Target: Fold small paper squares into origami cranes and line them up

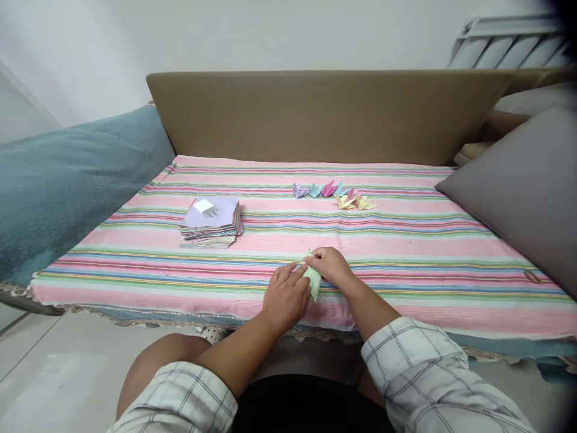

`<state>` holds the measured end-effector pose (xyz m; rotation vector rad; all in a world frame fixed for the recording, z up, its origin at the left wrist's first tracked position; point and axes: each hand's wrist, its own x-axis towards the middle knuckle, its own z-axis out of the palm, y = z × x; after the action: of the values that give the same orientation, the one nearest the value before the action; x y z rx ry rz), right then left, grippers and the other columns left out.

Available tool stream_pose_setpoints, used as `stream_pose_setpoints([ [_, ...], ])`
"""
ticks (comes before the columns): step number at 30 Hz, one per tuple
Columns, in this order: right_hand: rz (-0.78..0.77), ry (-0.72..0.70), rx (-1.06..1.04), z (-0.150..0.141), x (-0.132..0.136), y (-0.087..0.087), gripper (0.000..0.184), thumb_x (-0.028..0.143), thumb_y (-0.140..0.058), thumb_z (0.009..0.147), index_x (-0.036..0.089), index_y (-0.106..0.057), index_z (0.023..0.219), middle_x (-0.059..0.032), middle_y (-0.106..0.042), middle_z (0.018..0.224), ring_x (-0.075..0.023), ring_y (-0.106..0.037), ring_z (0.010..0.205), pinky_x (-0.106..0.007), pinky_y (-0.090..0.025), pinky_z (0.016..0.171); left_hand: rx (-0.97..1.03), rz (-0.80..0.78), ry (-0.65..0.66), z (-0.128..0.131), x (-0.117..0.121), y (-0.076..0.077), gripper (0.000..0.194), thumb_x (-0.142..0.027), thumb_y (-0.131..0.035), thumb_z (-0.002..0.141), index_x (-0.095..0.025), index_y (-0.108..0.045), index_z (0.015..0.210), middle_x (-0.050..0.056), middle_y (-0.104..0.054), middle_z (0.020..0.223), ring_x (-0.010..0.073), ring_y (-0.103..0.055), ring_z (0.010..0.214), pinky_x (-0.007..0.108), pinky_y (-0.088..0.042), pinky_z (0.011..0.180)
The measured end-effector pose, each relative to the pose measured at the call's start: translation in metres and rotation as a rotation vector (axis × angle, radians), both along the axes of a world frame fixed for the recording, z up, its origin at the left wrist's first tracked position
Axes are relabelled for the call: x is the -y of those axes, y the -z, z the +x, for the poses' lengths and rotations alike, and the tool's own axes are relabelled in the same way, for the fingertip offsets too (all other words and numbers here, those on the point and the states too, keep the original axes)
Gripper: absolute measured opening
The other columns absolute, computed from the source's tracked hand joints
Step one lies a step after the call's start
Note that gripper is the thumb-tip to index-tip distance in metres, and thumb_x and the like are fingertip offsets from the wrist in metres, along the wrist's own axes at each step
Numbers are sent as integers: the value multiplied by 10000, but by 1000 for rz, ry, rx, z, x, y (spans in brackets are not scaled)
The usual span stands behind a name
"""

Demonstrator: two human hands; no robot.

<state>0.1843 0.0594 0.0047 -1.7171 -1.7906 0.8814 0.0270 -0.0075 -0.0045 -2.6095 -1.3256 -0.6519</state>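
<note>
A small piece of folded light green paper (314, 281) lies on the striped cloth close to the front edge. My left hand (287, 294) rests on its left side, fingers bent and holding the paper down against the cloth. With thumb and fingertips, my right hand (332, 264) pinches the paper's upper end. The fingers cover part of the paper, so its exact fold is hard to make out. Several folded paper cranes (330, 189) in purple, blue, pink and yellow sit farther back, beyond my hands.
A stack of coloured paper squares (211, 224) stands to the left, with a white plug adapter (205, 208) on top. The striped cloth (126, 264) covers the seat. A brown backrest (315, 117) rises behind, a blue armrest (76, 186) left, a grey cushion (523, 192) right.
</note>
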Motion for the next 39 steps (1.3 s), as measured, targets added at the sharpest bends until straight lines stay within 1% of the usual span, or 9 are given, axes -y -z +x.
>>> stream_pose_setpoints([
  [2,-31,-10,-118,3,2,-4,298,455,-591,696,164,-629,750,7,-585,612,-114,-508,547,-214,-342,482,10,-20,-8,0,-1,1,182,-268,-454,865,-225,-610,948,7,-562,1247,249,-444,1173,452,-366,972],
  [4,-91,-2,-309,10,5,-9,377,458,-599,700,168,-593,942,-15,-621,748,-118,-540,599,-212,-392,507,23,-35,-13,-1,-1,2,176,-278,-458,866,-231,-609,942,-2,-566,1244,248,-444,1175,450,-366,972],
  [7,-71,66,-458,21,14,-11,328,399,-567,732,179,-547,975,-34,-620,854,-131,-574,678,-231,-451,561,44,-43,-20,-1,-2,2,154,-285,-491,851,-237,-613,932,-5,-580,1226,249,-451,1171,449,-373,964],
  [11,121,-8,-246,30,30,-3,210,324,-583,726,173,-610,869,-30,-626,795,-148,-584,701,-281,-478,663,62,-47,-21,0,-3,2,147,-291,-525,831,-239,-613,936,3,-592,1209,251,-461,1162,452,-381,955],
  [17,485,-205,50,29,48,7,257,258,-607,768,197,-645,1015,-80,-640,1052,-215,-553,1000,-381,-441,884,71,-77,-26,0,-4,3,160,-301,-542,825,-233,-601,957,2,-592,1212,252,-464,1161,446,-387,951],
  [20,578,-250,165,30,51,9,291,268,-584,805,210,-626,1087,-86,-633,1101,-231,-536,1031,-423,-434,897,77,-66,-22,-1,-4,3,177,-305,-542,824,-234,-599,977,19,-597,1202,244,-465,1163,441,-391,948],
  [24,646,-297,252,31,52,11,309,263,-534,844,220,-603,1142,-80,-619,1144,-230,-520,1049,-426,-440,900,77,-62,-20,-2,-4,3,196,-306,-536,826,-234,-598,997,34,-597,1198,244,-466,1161,443,-388,949],
  [30,648,-326,340,29,53,16,313,229,-468,877,211,-600,1160,-55,-601,1193,-231,-517,1034,-420,-435,910,48,-56,-18,-1,-5,2,165,-315,-532,829,-233,-592,959,18,-585,1220,257,-462,1162,444,-380,936],
  [39,614,-316,362,26,54,12,322,201,-466,864,192,-601,1155,-60,-582,1221,-227,-506,1038,-405,-433,912,-75,-15,51,1,-12,-11,87,-291,-523,814,-212,-557,819,16,-476,1344,275,-450,1142,453,-396,832],
])
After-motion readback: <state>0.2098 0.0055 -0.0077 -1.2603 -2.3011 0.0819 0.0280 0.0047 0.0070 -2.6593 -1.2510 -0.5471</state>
